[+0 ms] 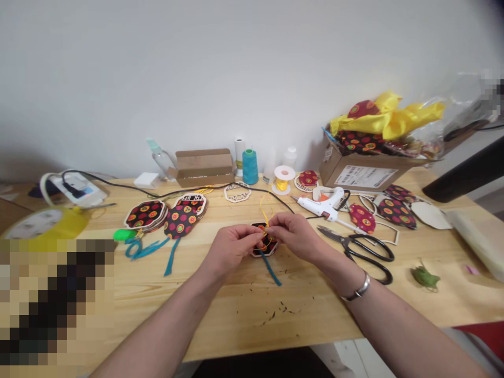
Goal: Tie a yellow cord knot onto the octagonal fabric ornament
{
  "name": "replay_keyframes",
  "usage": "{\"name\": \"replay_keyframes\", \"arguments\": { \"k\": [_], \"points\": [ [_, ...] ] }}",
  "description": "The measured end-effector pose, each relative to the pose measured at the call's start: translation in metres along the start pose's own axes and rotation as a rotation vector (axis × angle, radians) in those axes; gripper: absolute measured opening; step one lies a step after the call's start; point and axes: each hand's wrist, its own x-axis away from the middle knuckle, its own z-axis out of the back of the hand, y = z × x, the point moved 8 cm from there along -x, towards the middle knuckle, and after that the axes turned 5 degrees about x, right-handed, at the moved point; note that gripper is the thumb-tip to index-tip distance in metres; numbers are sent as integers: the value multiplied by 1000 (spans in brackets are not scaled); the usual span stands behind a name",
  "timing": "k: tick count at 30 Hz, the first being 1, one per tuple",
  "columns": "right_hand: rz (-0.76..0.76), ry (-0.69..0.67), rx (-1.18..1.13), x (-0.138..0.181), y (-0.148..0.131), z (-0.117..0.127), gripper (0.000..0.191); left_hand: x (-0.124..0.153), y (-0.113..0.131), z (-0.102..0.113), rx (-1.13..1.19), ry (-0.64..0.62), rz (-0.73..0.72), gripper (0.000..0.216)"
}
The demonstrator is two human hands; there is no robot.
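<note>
At the middle of the wooden table, my left hand [235, 245] and my right hand [293, 233] meet with their fingertips pinched on a thin yellow cord [266, 207]. The cord loops up and away behind my fingers. Beneath them lies a small fabric-covered ornament [258, 252] with a pale rim and a dark flowered face, partly hidden by my hands. A teal ribbon [271, 270] trails from it toward me. Right of my right hand are black-handled scissors [356, 247], partly opened, and a white glue gun [323, 205].
Fabric ornaments [146, 215] lie stacked at left, beside a flowered piece [183, 216] with teal ribbon. Behind stand a teal thread cone [250, 167], a yellow cord spool [282, 180] and a cardboard box [354, 173] of fabric. A black cable [173, 186] crosses the table; green cord [425, 276] lies right.
</note>
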Motion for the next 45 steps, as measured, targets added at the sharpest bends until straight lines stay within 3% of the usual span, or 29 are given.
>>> {"name": "replay_keyframes", "arguments": {
  "k": [9,14,18,23,28,34,45],
  "points": [
    [46,48,152,1,-9,3,21,0,0,1,41,-41,-32,17],
    [68,92,174,1,-10,8,19,1,1,6,54,-7,1,21],
    [108,100,176,2,-14,8,18,0,0,3,130,-67,47,22],
    [151,63,118,5,-19,4,18,0,-15,-9,296,-229,221,20],
    [139,-10,-28,7,-20,-1,18,3,-21,-18,425,-362,297,13],
    [126,-50,-176,8,-18,-5,16,4,-20,-20,484,-392,325,9],
    [130,-79,-227,8,-18,-6,16,6,-18,-22,577,-406,356,9]
  ]
}}
